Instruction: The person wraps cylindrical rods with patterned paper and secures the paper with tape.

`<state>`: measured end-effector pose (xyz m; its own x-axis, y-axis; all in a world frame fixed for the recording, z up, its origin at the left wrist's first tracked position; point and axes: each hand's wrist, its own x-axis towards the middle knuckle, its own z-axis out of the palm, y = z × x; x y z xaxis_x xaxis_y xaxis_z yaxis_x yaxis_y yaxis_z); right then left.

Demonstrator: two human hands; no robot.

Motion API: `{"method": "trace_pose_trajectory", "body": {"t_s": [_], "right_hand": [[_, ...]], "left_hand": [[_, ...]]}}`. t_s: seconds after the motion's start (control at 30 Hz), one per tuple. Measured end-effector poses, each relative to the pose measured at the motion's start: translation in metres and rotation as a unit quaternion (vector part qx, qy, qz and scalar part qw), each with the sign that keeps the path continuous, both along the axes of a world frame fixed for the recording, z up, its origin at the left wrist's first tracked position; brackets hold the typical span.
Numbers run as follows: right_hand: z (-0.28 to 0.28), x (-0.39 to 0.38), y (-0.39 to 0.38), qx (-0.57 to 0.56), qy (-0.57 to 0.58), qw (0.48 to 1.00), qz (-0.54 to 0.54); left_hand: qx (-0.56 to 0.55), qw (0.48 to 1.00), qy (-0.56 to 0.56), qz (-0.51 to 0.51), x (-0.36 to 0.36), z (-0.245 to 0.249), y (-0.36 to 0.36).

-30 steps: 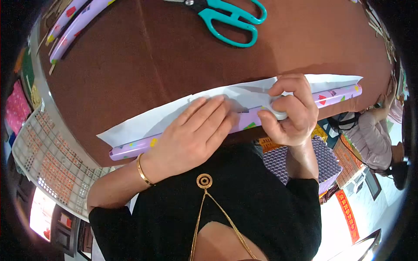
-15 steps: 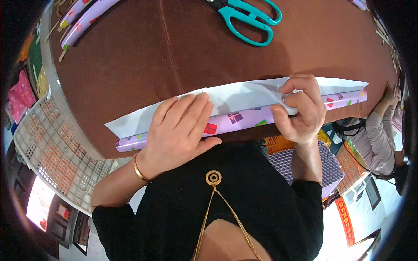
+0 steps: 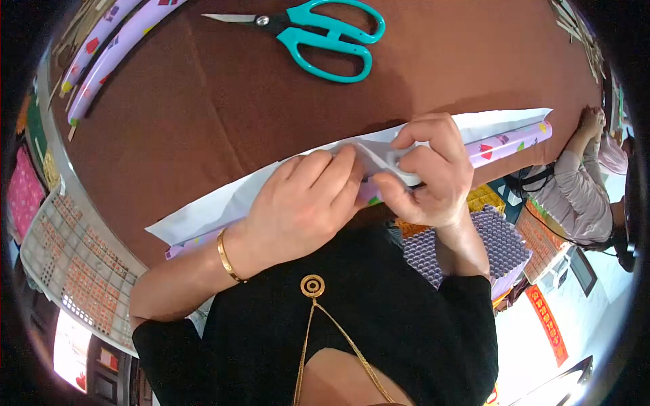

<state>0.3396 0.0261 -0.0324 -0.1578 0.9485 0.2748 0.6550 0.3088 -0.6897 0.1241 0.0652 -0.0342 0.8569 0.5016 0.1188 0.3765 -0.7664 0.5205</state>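
At the near edge of the brown cloth-covered counter (image 3: pixel 237 108) lies a long, thin tube of lilac wrapping paper printed with small coloured gift shapes (image 3: pixel 504 143). It runs from near left to far right, and its middle is covered by both hands. A white paper flap (image 3: pixel 494 123) runs along the tube's far side, touching it.

The left hand (image 3: pixel 305 203), with a gold bangle (image 3: pixel 229 257) at the wrist, lies palm down on the middle of the tube. Its fingers bend over the white flap and press on it. This grip is not closed around anything, and the thumb is hidden.

The right hand (image 3: pixel 423 172) is just to the right, with its fingertips touching those of the left hand. Its grip is closed on a small white roll of tape (image 3: pixel 406 174), pinched between thumb and fingers right on the tube.

Teal-handled scissors (image 3: pixel 318 37) lie closed at the far side of the counter, well apart from the hands. Two more lilac printed tubes (image 3: pixel 108 47) lie side by side at the far left edge. A grey plastic crate of small red-and-white items (image 3: pixel 74 271) sits below the counter on the left. On the right, beyond the counter, another person in a pale pink sleeve (image 3: pixel 575 189) is bent over.
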Motion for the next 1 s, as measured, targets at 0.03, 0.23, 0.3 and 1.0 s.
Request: {"method": "trace_pose_trajectory", "body": {"t_s": [0.03,0.23,0.3,1.0], "right_hand": [[0.001,-0.001,0.001,-0.002,-0.003,1.0,-0.004],[0.003,0.006,0.002,-0.006,-0.05,0.998,-0.036],[0.005,0.014,0.002,-0.006,-0.076,0.995,-0.057],[0.006,0.053,-0.005,-0.042,-0.168,0.975,-0.141]], "left_hand": [[-0.008,1.0,0.002,0.002,0.001,-0.001,0.0],[0.018,1.0,0.001,-0.017,0.0,-0.002,0.004],[0.016,1.0,-0.006,-0.018,-0.001,-0.004,0.005],[-0.059,0.995,0.067,-0.048,0.012,0.006,0.013]]}}
